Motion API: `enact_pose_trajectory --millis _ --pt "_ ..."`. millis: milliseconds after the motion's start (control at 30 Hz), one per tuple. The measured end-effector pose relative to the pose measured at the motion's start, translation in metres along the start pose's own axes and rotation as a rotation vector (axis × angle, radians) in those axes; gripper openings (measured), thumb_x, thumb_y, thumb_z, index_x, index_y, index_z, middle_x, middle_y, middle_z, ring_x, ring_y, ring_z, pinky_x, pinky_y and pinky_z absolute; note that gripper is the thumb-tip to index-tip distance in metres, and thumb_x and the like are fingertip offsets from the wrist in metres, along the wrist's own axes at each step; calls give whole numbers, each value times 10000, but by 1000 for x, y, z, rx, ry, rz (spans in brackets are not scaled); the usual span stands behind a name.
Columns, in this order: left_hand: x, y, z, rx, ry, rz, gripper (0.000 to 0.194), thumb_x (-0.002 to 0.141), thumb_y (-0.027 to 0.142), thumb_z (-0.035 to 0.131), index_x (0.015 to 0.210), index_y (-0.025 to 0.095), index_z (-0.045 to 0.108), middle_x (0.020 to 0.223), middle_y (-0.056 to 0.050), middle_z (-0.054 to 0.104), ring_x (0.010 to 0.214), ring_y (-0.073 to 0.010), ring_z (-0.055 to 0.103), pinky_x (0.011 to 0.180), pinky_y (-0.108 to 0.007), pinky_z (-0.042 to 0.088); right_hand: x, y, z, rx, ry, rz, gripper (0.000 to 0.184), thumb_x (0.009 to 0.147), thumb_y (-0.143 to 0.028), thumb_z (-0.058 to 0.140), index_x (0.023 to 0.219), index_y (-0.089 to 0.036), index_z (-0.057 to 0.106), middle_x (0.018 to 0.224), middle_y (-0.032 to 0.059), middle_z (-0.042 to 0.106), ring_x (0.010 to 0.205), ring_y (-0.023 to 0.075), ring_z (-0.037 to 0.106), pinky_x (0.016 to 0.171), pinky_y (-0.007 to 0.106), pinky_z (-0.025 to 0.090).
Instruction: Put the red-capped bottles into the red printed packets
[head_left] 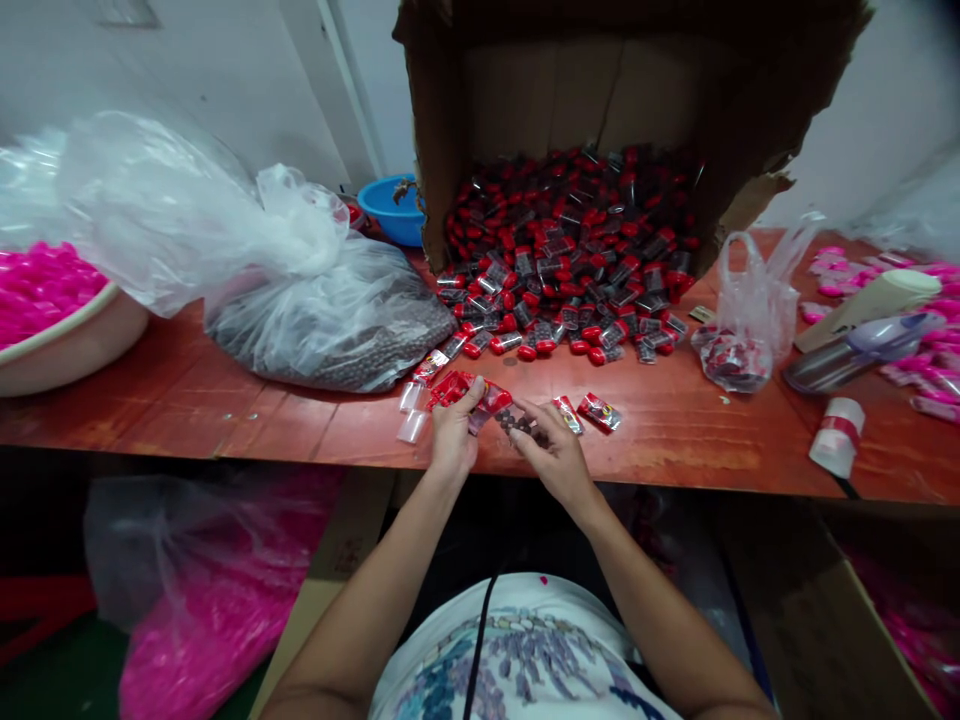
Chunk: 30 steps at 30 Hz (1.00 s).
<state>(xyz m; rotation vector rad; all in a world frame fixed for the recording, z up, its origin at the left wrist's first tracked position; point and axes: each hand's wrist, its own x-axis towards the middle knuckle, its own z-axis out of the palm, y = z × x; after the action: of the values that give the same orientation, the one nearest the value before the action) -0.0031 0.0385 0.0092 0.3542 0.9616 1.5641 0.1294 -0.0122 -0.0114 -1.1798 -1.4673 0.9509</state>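
**Red packet in my left hand, dark beads at my right**

I have the red packet pinched between thumb and fingers of my left hand, just over the front of the table. My right hand is bent in close beside it, fingertips at some small dark beads; I can't tell if they grip any. Two small packets lie just right of that hand, clear sleeves left of the other. Behind, red-capped containers spill from a cardboard box, with a bead-filled plastic bag to its left.
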Motion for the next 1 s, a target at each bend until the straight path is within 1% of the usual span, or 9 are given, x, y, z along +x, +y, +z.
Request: enact_pose_trajectory --millis 133,233,333,400,500,600,733,800,1000 --pt "-5 3 -2 99 -148 -32 352 504 156 855 781 135 639 703 12 676 638 -124 649 671 -259 532 0 2 -4 70 -11 22 438 860 -274 557 1294 -323 536 960 11 486 757 119 562 696 266 525" --pt "-9 4 -5 200 -196 38 434 517 142 846 899 154 641 698 32 665 620 -107 632 650 -232 513 0 2 -9 37 -53 -52 435 866 -229 543 1284 -349 548 966 18 489 843 139 561 750 283 520" --pt "-11 6 -7 305 -272 112 474 533 157 838 960 163 632 695 33 665 626 -111 626 649 -229 497 1 3 -12 1 -30 -117 408 855 -207 561 1232 -360 598 959 26 515 938 165 544 839 322 500" --pt "-12 8 -8 347 -326 110 480 527 153 838 960 166 631 697 28 673 632 -122 630 657 -239 496 0 4 -11 112 -19 -54 395 836 -228 597 1211 -351 615 958 21 525 891 160 564 811 328 520" --pt "-14 10 -8 360 -396 60 489 514 125 837 960 170 640 726 11 697 656 -143 646 673 -257 501 -5 3 -6 384 -16 126 408 804 -266 639 1208 -315 605 943 11 543 780 142 598 725 323 561" --pt "-17 9 -6 352 -390 71 319 535 127 825 810 146 664 717 -3 698 663 -149 646 696 -270 508 -11 -1 0 453 56 159 356 812 -291 629 1168 -290 623 969 16 549 791 148 608 726 330 571" --pt "-21 5 -3 313 -280 141 273 516 134 835 735 147 673 721 4 697 665 -138 638 731 -274 513 -16 -5 -2 198 165 7 334 837 -271 603 1168 -297 638 1018 35 532 907 168 584 812 328 540" --pt "-23 5 -1 318 -281 141 291 506 142 841 751 149 685 740 -4 704 690 -148 646 752 -283 514 -16 -5 -5 127 180 -31 344 835 -258 607 1176 -297 640 1009 40 536 944 177 575 833 326 526" --pt "-24 14 -2 435 -447 70 236 538 151 829 734 135 698 734 -39 714 690 -176 653 705 -292 521 -14 -1 -10 487 61 202 359 788 -309 667 1142 -255 642 931 22 584 706 143 619 651 322 566"
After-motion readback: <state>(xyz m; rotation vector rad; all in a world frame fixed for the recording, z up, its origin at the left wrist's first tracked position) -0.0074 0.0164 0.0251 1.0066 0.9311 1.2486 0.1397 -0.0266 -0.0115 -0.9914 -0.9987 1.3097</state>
